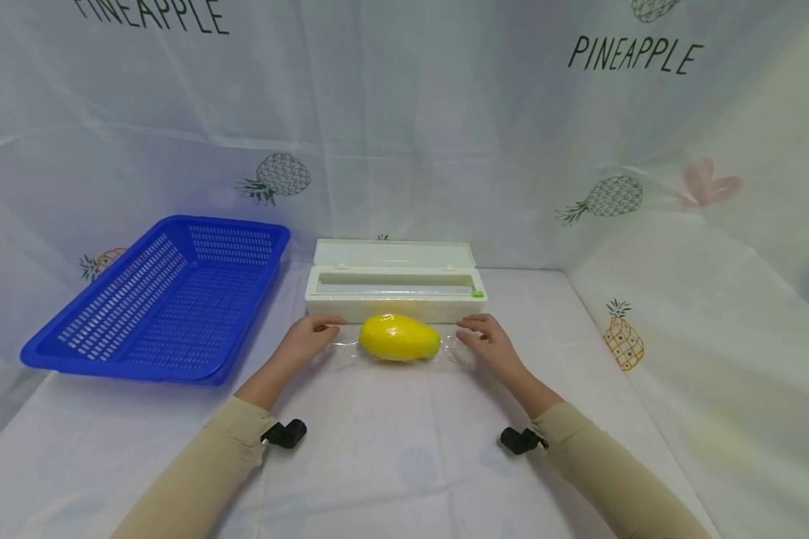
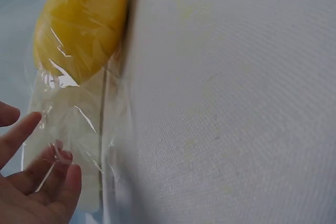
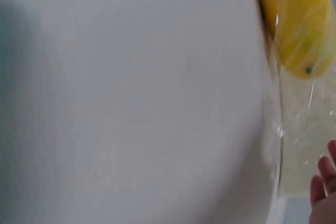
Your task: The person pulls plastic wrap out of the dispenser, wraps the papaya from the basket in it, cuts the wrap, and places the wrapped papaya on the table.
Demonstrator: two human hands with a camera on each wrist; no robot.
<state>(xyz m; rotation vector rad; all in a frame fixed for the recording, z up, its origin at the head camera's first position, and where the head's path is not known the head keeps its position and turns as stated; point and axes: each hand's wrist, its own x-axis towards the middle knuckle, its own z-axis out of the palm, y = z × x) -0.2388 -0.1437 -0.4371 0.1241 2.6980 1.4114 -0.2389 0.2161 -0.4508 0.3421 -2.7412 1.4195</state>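
Note:
A yellow oval fruit [image 1: 399, 337], like a mango or papaya, lies on its side under clear cling film [image 2: 79, 114]. The film spreads past both its ends. Directly behind it stands a white cling film dispenser [image 1: 396, 308], lid up, with a green slider [image 1: 477, 293] at the right of its slot. My left hand [image 1: 313, 337] is at the film's left end, its fingers loosely bent and some seen against the film in the left wrist view. At the right end, my right hand [image 1: 492, 344] has its fingers spread and slightly bent near the film [image 3: 310, 129].
A blue perforated plastic basket [image 1: 243, 329] stands on the left of the table. White cloth [image 1: 404, 449] covers the table, and a pineapple-print curtain [image 1: 431, 127] hangs behind and at the sides. A black wrist camera [image 1: 286, 433] juts from the left sleeve, another [image 1: 520, 440] from the right.

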